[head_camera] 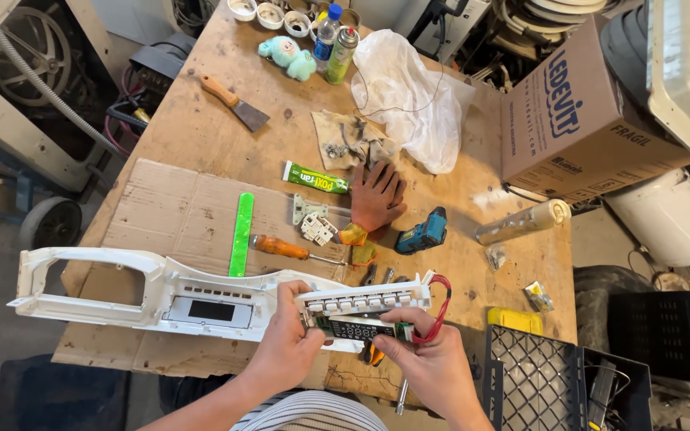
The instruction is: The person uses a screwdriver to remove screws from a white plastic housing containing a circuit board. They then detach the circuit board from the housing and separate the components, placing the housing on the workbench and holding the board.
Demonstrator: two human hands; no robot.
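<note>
Wooden workbench (201, 128) | circuit board (361, 329) between both grips | left hand (287, 339), right hand (433, 363) grasping it

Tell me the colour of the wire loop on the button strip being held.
Red: the wire loop curves beside the right hand, in the head view.

You're in a repair workshop: a scarred wooden surface (201, 128) strewn with a scraper (233, 102), screwdriver (285, 248), spray can (342, 54), small cordless driver (423, 232), work glove (377, 195). Appliance parts, hoses and a cardboard box (580, 120) crowd round it.
</note>
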